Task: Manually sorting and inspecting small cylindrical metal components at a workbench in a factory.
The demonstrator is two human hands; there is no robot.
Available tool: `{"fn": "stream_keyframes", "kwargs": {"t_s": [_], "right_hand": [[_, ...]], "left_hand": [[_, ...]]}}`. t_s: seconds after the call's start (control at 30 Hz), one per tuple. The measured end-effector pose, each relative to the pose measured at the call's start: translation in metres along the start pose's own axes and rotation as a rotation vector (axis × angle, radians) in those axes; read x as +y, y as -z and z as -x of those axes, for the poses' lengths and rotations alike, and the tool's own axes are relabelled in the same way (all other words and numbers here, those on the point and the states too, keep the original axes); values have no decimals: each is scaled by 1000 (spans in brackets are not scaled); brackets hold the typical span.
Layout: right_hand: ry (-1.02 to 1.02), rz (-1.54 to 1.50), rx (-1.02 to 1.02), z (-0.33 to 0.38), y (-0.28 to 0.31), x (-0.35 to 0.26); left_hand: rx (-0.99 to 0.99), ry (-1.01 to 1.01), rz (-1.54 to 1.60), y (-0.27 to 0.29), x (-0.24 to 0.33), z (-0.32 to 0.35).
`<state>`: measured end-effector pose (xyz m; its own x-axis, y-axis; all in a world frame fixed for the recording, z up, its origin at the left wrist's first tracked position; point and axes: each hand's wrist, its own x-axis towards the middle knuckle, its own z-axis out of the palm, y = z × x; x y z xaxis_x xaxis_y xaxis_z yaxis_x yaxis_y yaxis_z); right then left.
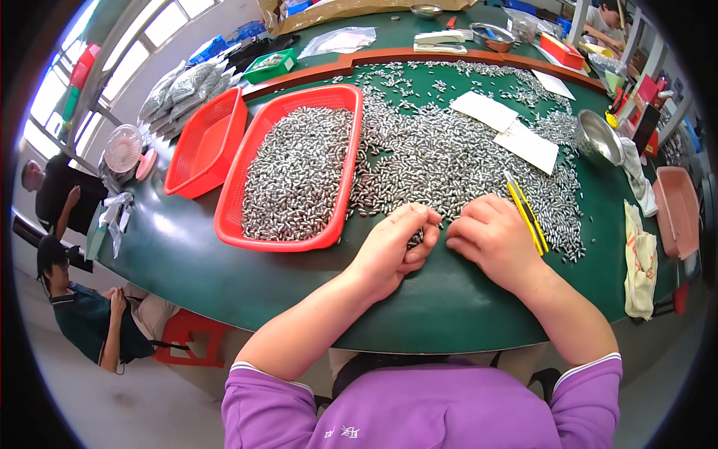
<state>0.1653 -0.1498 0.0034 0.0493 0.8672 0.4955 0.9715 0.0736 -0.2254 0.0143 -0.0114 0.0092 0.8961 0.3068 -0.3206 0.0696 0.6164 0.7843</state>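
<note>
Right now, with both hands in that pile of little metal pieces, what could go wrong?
1. The loose metal pieces reach close to the table's near edge; a sweep by the right hand might push some off.
2. The yellow utility knife lies right beside that hand and could nick it.
3. The left hand seems to cup several pieces; some may slip out.

Both bare forearms reached forward, the left hand curled half-closed, the right hand knuckles-up just beside it.
</note>
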Motion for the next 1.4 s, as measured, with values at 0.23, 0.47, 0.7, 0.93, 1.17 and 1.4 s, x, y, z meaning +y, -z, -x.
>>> {"fn": "stream_keyframes", "kwargs": {"t_s": [0.23,0.47,0.7,0.93,1.17,1.4], "right_hand": [[13,-11,-19,0,14,-7],[-93,63,5,5,7,-2],[-90,-4,48,-2,0,6],[-170,-73,71,5,1,9],[-108,-104,41,3,12,3],[-88,-57,-27,5,8,1]], "left_hand": [[-39,-18,18,7,-5,-1],[-73,-1,34,7,-9,-3],[17,16,-7,0,2,2],[-17,11,-1,2,0,1],[-29,6,3,2,-2,1],[-67,6,-12,3,-3,-1]]}}
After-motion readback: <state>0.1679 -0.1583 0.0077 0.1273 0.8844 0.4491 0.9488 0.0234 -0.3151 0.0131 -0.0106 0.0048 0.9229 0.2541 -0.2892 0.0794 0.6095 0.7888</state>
